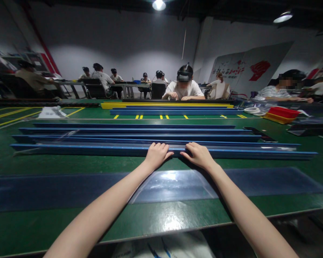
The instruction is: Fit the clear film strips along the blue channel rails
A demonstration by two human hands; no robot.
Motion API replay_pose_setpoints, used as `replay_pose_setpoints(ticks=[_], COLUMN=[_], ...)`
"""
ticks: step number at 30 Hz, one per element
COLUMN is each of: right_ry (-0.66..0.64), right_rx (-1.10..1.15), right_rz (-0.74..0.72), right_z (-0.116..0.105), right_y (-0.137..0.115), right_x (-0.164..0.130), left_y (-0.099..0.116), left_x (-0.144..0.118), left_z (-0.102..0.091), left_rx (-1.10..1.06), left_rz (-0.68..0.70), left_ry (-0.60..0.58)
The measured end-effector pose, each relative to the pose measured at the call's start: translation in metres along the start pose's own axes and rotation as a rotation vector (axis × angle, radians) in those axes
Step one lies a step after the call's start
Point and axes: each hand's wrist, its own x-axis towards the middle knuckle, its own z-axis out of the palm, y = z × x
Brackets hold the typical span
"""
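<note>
Green, glossy table (43, 222). Long blue rails (97, 149), flat and smooth, are laid in parallel rows; the nearest is pressed by the left hand (156, 154) and right hand (198, 154), fingers flat, thumbs nearly touching. A clear film (177, 184), possibly plastic, is spread beneath the wrists.

Both hands are placed side by side on the nearest blue rail (97, 150), which is laid across the green desk (29, 222). The left hand (156, 154) is rested with its fingers over the rail's top edge, and the right hand (198, 154) is set just beside it in the same way, thumbs turned toward each other. Three more blue rails (134, 132) are lined up behind it. A clear plastic sheet (177, 184) is spread on a dark blue mat (43, 191) under the forearms. Further back, a yellow rail (167, 104) and a red tray (284, 113) are seen, with seated people (183, 89) at other desks.
</note>
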Motion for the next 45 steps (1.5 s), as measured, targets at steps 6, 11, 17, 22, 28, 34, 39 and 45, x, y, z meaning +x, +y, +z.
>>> replay_pose_setpoints(ticks=[6,11,17,22,28,34,39,45], right_ry=[-0.003,-0.006,0.006,0.019,0.088,0.133,0.131,0.12], right_rx=[0.005,0.001,-0.022,-0.044,-0.056,-0.048,-0.033,-0.02], right_rz=[0.007,0.004,0.006,0.005,-0.004,-0.006,-0.008,-0.008], right_z=[-0.0001,-0.0003,-0.0007,-0.0014,-0.0013,-0.0015,-0.0004,0.0008], right_y=[0.0001,-0.0001,0.0012,0.003,0.005,0.0059,0.0051,0.0049], right_x=[-0.0004,-0.0004,-0.0002,-0.0003,-0.0005,-0.0007,-0.0005,-0.0004], left_y=[0.0,-0.0003,-0.0006,-0.0005,-0.0008,-0.0009,-0.0009,-0.0011], left_x=[0.0002,-0.0001,-0.0001,-0.0005,-0.0005,-0.0003,-0.0006,-0.0008], left_z=[0.0004,0.0001,0.0002,0.0007,0.0031,0.0033,0.0014,0.0027], left_rx=[0.0,0.031,0.046,0.044,0.039,0.038,0.048,0.049], left_rz=[0.003,0.013,0.017,0.019,0.017,0.017,0.014,0.013], left_ry=[0.004,0.004,0.01,0.02,0.019,0.024,0.021,0.031])
